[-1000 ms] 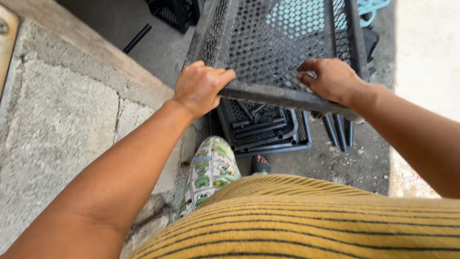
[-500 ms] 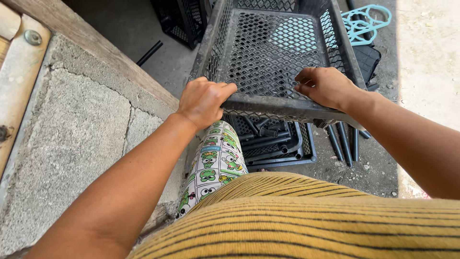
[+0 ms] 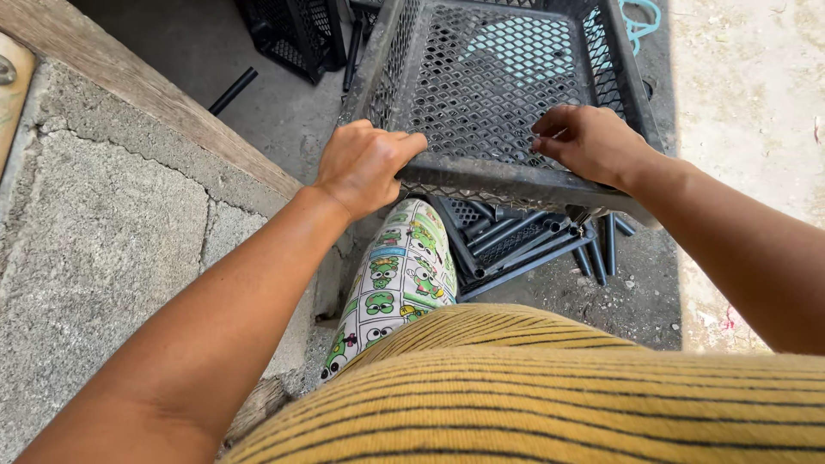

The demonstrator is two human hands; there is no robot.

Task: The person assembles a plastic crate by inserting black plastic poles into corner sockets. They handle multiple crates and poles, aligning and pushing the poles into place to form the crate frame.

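We've got our left hand [image 3: 365, 163] curled tight over the near rim of the black mesh crate [image 3: 490, 94], and our right hand [image 3: 589, 142] closed on the same rim further along. Best bet, we'd say: keep both grips even so it stays level and doesn't twist. The crate's square, dusty, perforated all over, held up above the loose black tubes and panels [image 3: 524, 245] on the concrete. Left of the crate sits a rough cement ledge [image 3: 112, 223].

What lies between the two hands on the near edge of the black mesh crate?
In the head view, only the crate's bare near rim spans between the left hand and right hand; nothing else lies there.
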